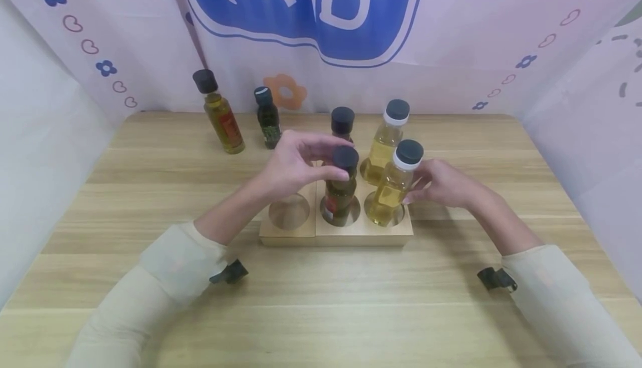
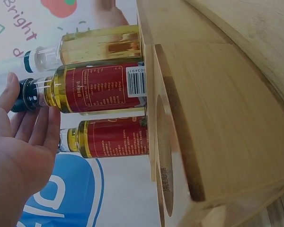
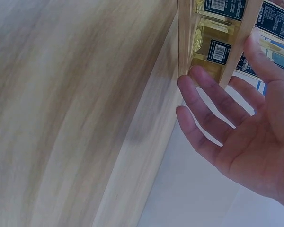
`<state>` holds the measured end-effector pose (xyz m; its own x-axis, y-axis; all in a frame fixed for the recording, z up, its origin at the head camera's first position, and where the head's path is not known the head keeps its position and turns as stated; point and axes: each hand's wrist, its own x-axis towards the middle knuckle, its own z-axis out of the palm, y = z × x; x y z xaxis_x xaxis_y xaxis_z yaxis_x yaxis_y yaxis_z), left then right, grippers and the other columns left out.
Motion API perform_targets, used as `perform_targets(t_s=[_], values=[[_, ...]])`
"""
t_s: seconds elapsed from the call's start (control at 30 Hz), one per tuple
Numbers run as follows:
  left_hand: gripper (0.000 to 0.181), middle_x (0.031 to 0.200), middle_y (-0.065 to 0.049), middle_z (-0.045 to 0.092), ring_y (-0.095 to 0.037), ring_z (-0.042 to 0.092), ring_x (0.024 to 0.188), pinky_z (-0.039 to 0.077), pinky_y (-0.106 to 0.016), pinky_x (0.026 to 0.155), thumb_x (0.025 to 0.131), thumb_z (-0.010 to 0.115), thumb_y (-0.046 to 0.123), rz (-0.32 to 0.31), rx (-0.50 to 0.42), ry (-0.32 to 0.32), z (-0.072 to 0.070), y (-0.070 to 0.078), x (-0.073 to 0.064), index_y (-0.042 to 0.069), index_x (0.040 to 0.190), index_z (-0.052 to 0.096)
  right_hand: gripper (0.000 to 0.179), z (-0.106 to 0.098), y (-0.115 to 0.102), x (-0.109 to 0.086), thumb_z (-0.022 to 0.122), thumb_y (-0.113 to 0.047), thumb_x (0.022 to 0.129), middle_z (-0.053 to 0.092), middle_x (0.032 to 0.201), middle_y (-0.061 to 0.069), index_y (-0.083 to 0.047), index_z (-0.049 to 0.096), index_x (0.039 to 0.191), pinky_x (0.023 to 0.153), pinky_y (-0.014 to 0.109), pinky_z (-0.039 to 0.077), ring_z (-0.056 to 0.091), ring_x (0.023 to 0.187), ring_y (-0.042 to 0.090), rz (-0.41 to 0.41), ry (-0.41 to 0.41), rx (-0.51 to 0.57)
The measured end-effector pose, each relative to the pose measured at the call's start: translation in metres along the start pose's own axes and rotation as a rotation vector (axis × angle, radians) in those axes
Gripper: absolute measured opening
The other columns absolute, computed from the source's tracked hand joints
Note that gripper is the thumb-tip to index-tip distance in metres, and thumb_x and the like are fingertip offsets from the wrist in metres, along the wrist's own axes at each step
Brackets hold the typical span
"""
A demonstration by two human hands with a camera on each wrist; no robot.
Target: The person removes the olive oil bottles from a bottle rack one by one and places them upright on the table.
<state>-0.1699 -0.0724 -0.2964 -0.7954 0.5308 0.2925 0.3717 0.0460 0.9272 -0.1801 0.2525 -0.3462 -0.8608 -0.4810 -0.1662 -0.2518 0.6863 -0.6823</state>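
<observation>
My left hand (image 1: 296, 161) pinches the black cap of a dark olive oil bottle (image 1: 340, 196) between thumb and fingers. That bottle stands in the front middle hole of a wooden rack (image 1: 288, 240), its red label (image 2: 102, 87) showing in the left wrist view. At the rack's right side is my right hand (image 1: 443, 184), fingers slightly bent, with fingertips against the wood in the right wrist view. Close beside it, a clear bottle of pale yellow oil (image 1: 391, 194) sits in the front right hole. Another pale bottle (image 1: 382, 150) and a black-capped bottle (image 1: 343, 122) fill holes behind.
Toward the back left of the wooden table (image 1: 321, 306) stand a tall oil bottle with a red label (image 1: 224, 122) and a shorter dark green bottle (image 1: 268, 118). The rack's front left hole (image 1: 289, 212) holds no bottle. A printed cloth (image 1: 466, 33) hangs behind the table.
</observation>
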Motion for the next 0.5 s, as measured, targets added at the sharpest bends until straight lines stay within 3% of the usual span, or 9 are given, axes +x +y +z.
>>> perform_targets(t_s=[0.5], values=[[0.047, 0.112, -0.013, 0.077, -0.025, 0.074, 0.099, 0.06, -0.038, 0.093, 0.084, 0.082, -0.006, -0.007, -0.044, 0.041, 0.0025, 0.0019, 0.0015, -0.003, 0.128, 0.069, 0.044, 0.0002, -0.002, 0.0007, 0.087, -0.009, 0.082, 0.075, 0.109, 0.02, 0.006, 0.069, 0.119, 0.088, 0.047, 0.062, 0.074, 0.094, 0.032, 0.001, -0.006, 0.003]])
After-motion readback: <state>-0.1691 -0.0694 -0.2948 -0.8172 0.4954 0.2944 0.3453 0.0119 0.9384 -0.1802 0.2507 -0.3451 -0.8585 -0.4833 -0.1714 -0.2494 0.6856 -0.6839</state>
